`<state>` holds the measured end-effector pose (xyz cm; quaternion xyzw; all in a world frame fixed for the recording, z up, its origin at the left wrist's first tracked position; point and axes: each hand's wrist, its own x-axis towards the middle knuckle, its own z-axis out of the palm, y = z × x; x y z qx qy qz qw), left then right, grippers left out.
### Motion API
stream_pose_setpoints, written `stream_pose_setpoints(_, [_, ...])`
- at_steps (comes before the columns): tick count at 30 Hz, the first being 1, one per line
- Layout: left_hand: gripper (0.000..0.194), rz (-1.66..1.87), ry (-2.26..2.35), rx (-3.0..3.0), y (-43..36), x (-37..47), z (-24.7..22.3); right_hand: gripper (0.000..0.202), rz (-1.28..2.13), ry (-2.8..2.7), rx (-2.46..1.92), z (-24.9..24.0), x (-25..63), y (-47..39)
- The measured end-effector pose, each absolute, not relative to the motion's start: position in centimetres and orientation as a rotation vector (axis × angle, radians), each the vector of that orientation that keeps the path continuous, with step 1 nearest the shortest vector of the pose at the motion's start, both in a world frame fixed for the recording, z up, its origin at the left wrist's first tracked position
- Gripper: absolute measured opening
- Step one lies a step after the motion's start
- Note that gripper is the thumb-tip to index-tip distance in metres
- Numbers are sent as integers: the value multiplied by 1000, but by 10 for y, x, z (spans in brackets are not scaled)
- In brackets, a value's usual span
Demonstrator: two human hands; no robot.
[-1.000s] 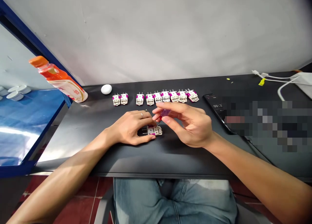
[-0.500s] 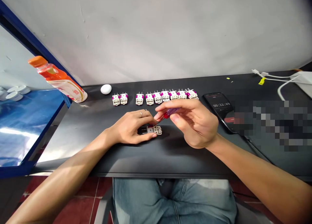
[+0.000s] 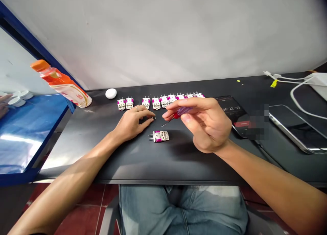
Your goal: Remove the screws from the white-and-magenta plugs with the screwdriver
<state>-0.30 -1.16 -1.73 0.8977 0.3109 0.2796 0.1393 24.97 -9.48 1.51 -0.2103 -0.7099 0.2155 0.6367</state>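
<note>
My right hand [image 3: 211,126] is closed around a screwdriver [image 3: 182,110] with a translucent purple handle and red collar. Its thin shaft points down and left, the tip above the table and apart from anything. Below the tip, an electrical plug core [image 3: 160,136] lies on its side, white and magenta, its metal pins to the left; neither hand touches it. My left hand [image 3: 134,122], a ring on one finger, rests on the table behind and left of that plug core. Its thumb and forefinger are pinched together at a tiny shiny bit, too small to name.
A row of similar plug cores [image 3: 156,103] stands along the back, with a white egg-shaped object [image 3: 111,93] and orange bottle [image 3: 67,87] at left. Right are a phone showing a timer [image 3: 237,115], a second phone [image 3: 298,127] and white cables [image 3: 293,92]. Another person's hand [image 3: 3,105] shows far left.
My left hand has let go of the plug core and moved back and left to pinch at the table. The screwdriver tip has lifted off the plug core.
</note>
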Motion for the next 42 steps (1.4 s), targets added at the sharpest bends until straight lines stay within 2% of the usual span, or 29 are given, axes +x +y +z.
stream_pose_setpoints(4, [23, 857, 883, 2573, -12, -2, -12, 38, 533, -1594, -461, 15, 250, -94])
stream_pose_setpoints(10, [13, 807, 723, 2552, -19, -4, 2, 44, 542, -1649, -505, 10, 251, -96])
stream_pose_setpoints(15, [34, 698, 440, 2570, -26, -2, 5, 51, 584, -1722, -479, 6, 252, -99])
stream_pose_setpoints(19, [43, 599, 409, 2643, -27, 0, 1, 51, 588, -1739, -494, 3, 253, -99])
stream_pose_setpoints(26, [39, 575, 472, 2676, -26, 0, -5, 52, 560, -1786, -509, 3, 251, -98])
stream_pose_setpoints(33, [31, 631, 438, 2641, -26, 1, -5, 55, 128, -1919, -438, 16, 252, -94])
stream_pose_setpoints(42, [30, 661, 412, 2646, -26, 1, -5, 57, 101, -1931, -470, 18, 255, -96])
